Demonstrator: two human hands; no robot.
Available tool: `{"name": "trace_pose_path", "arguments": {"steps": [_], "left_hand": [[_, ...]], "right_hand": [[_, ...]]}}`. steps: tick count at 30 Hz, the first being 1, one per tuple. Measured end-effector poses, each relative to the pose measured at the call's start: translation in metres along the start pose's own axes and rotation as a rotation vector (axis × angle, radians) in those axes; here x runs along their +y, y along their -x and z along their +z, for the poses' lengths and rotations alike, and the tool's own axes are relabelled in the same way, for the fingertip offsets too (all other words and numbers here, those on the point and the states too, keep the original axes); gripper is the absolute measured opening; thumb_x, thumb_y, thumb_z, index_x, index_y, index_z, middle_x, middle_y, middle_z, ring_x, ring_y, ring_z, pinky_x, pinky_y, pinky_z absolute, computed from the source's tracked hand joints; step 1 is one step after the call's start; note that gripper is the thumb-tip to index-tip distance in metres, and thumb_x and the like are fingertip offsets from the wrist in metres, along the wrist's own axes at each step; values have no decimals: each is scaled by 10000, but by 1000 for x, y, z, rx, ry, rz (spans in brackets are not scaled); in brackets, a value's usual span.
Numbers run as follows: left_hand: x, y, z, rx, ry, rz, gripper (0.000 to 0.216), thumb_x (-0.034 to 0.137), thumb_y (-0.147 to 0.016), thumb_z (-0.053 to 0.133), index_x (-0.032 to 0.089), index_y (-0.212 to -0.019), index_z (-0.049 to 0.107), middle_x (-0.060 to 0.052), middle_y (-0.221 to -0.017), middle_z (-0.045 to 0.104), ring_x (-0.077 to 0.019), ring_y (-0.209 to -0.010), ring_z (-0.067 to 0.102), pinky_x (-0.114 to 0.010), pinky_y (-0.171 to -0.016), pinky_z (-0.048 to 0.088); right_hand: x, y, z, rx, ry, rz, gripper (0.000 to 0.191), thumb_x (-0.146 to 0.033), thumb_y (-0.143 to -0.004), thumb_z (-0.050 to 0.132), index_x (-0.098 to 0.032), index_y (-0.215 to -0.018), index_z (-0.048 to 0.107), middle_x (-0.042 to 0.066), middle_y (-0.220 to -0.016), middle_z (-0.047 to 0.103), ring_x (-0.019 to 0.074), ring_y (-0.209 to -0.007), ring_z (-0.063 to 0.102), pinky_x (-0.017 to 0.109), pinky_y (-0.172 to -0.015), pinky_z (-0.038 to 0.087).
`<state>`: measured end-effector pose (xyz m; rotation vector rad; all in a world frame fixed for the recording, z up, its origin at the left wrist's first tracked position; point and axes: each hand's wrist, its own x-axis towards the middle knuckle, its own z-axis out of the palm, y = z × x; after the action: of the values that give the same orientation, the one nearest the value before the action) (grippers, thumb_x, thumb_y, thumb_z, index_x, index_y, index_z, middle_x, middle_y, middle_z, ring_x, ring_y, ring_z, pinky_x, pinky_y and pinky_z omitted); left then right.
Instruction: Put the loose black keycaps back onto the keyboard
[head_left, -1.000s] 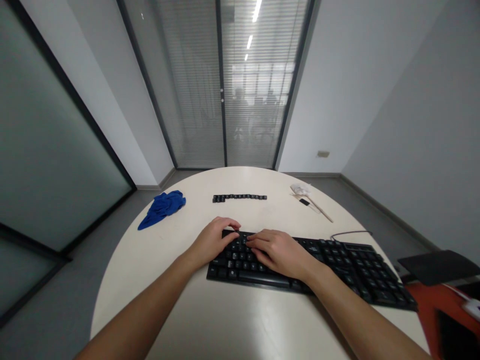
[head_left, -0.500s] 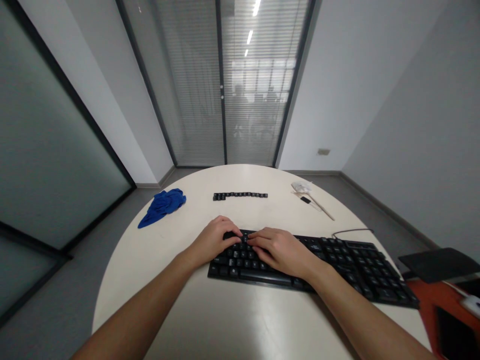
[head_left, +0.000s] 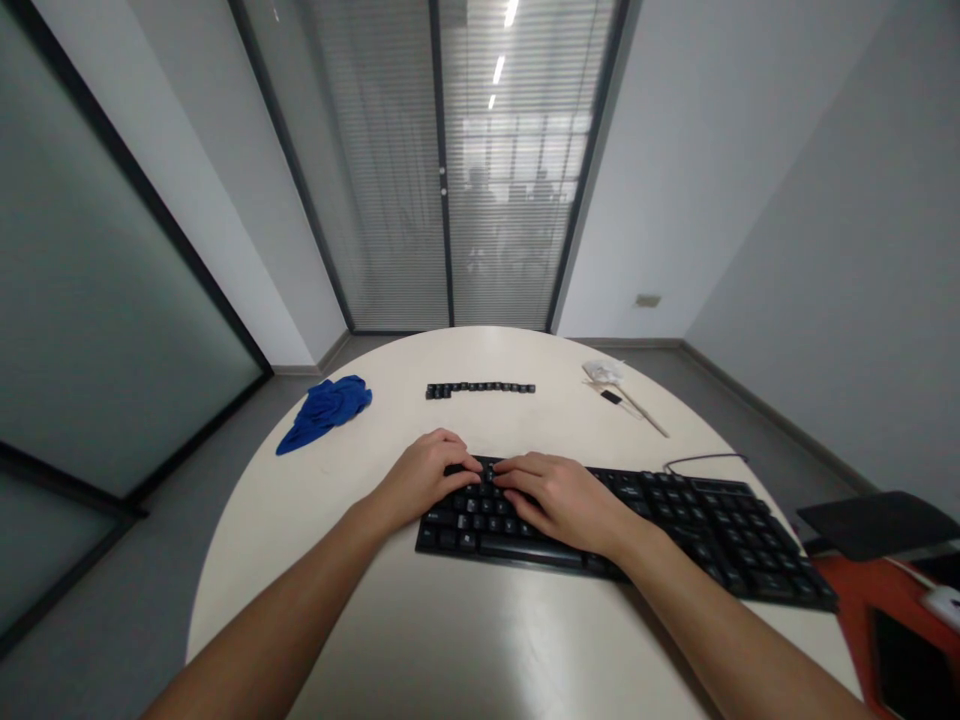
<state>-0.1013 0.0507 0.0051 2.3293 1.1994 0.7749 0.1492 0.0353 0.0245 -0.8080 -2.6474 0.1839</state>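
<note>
The black keyboard (head_left: 525, 550) lies on the pale table, slightly angled, and both hands are over its left half. My left hand (head_left: 431, 475) rests at its upper left, thumb and index finger bent toward a key (head_left: 489, 470) near the top row. From the other side, my right hand (head_left: 559, 495) brings its fingertips against the same key, its thumb lower down over the letter keys. The fingers of both hands are curled and nearly meet. Farther back, loose black keycaps (head_left: 487, 387) stand in a long row, with a short second row at its left end.
A crumpled blue cloth (head_left: 326, 410) lies at the left of the table (head_left: 360, 620). At the back right are a stick (head_left: 643, 410), white crumpled material (head_left: 602, 372) and a small black piece (head_left: 611, 397). The keyboard cable (head_left: 705, 458) loops near the right edge.
The hands keep almost the same place on the keyboard, fingertips at the same key. The view has shifted very slightly; the keycaps and cloth have not moved.
</note>
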Motion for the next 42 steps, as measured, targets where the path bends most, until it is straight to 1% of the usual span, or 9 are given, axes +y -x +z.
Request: {"name": "trace_pose_path", "arguments": {"steps": [5, 9, 15, 20, 28, 31, 35, 38, 42], "left_hand": [[3, -1, -2, -37, -26, 122, 99, 217, -919, 693, 257, -975, 765, -8, -982, 758, -214, -1049, 606, -348, -956, 495], [8, -2, -4, -61, -48, 160, 130, 199, -937, 661, 249, -994, 766, -13, -1020, 763, -218, -1043, 611, -359, -967, 494], [9, -1, -3, -70, -31, 111, 171, 185, -952, 622, 250, -1022, 763, -15, -1028, 766, -207, -1020, 636, -348, -939, 500], [5, -1, 1, -6, 3, 47, 122, 190, -917, 673, 243, -968, 770, -15, -964, 757, -201, -988, 644, -329, -910, 502], [6, 0, 2, 4, -18, -19, 85, 202, -879, 720, 249, -926, 773, -10, -946, 736, -199, -965, 652, -321, -888, 511], [5, 1, 0, -14, -12, 6, 79, 223, -900, 701, 252, -928, 770, -9, -960, 742, -196, -979, 650, -321, -902, 510], [2, 2, -6, -78, 8, 109, 153, 245, -958, 627, 262, -1019, 767, -10, -1021, 761, -194, -1037, 637, -327, -934, 505], [-1, 2, -10, -104, 22, 137, 199, 254, -978, 588, 276, -1067, 764, -13, -1051, 766, -195, -1042, 644, -333, -932, 512], [-4, 0, -7, -36, 10, 87, 170, 271, -968, 601, 260, -991, 769, -22, -989, 764, -204, -993, 659, -351, -924, 513]], "right_hand": [[-1, -1, 0, -14, 1, 2, 261, -187, -976, 505, -176, -1157, 693, 92, -1185, 727, 225, -1051, 689, 375, -939, 561], [-2, -2, 1, -9, -12, 3, 272, -181, -975, 499, -180, -1184, 673, 91, -1177, 728, 224, -1055, 686, 372, -943, 557], [-1, -1, 2, 3, -20, 0, 284, -177, -969, 507, -191, -1199, 673, 94, -1196, 719, 217, -1071, 682, 372, -954, 553], [-2, -1, 1, 3, -24, 2, 281, -173, -965, 509, -186, -1186, 682, 97, -1187, 721, 219, -1062, 685, 378, -947, 559], [-1, -1, 3, -7, -29, 13, 286, -181, -970, 516, -181, -1207, 675, 94, -1209, 712, 234, -1081, 677, 396, -961, 556], [-2, 0, 3, -12, -36, 24, 306, -205, -986, 511, -192, -1257, 652, 88, -1237, 700, 232, -1106, 664, 395, -979, 547], [-4, 0, 1, -27, -42, 29, 340, -280, -1018, 496, -217, -1331, 613, 85, -1275, 680, 230, -1133, 647, 403, -999, 533], [-6, 0, 0, -37, -36, 27, 353, -318, -1027, 490, -221, -1343, 612, 92, -1293, 669, 240, -1145, 639, 421, -1004, 528], [-7, -1, 0, -42, -22, 20, 352, -333, -1031, 485, -215, -1327, 634, 105, -1291, 666, 249, -1146, 637, 438, -1004, 526]]}}
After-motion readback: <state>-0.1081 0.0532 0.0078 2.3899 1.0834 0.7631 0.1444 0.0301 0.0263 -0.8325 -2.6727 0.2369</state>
